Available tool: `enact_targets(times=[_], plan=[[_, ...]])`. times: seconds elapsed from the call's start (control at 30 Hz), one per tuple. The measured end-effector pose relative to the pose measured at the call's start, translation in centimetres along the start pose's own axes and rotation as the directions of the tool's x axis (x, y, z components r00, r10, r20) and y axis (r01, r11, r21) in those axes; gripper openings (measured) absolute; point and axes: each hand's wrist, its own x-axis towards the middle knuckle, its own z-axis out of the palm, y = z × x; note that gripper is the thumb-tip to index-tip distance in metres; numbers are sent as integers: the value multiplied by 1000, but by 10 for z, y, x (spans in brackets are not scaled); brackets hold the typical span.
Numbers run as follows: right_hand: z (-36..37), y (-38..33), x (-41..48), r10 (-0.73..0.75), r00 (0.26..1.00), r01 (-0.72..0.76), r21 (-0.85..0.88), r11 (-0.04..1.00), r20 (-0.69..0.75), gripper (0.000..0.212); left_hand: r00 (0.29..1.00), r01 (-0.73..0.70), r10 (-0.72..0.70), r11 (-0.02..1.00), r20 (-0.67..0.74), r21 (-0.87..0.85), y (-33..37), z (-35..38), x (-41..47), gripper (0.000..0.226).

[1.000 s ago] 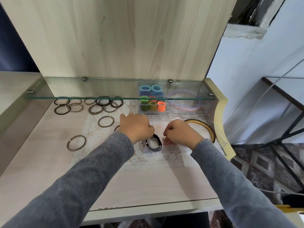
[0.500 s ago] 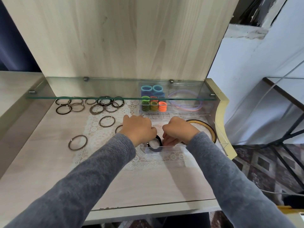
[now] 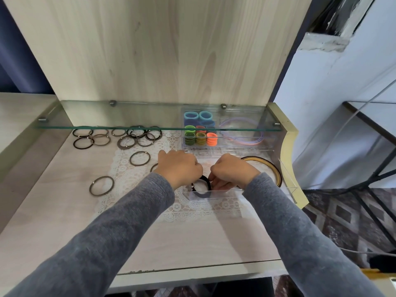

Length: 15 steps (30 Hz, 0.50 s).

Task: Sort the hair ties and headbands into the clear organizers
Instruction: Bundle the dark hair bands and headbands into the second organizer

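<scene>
Gripping a black hair tie (image 3: 206,181) with curled fingers, left hand (image 3: 180,168) and right hand (image 3: 233,172) are holding it upright; it is sitting inside the near clear organizer (image 3: 225,195).

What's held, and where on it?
A black hair tie, standing in the clear organizer: right hand pinches its upper right edge, left hand appears to grip its upper left.

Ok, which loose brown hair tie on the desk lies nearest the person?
The lone hair tie at the left edge of the lace mat; the others lie farther back, most under the glass shelf.
</scene>
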Motion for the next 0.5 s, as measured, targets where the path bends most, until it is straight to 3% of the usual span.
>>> enact_targets(times=[0.27, 0.5], plan=[[0, 2, 3, -5, 1000, 5, 22, 1000, 2, 24, 997, 13, -7, 996, 71, -84, 0, -2, 1, 27], [-2, 6, 3, 8, 1000, -8, 23, 1000, 15, 24, 999, 23, -21, 996, 35, -81, -1, -1, 1, 34]])
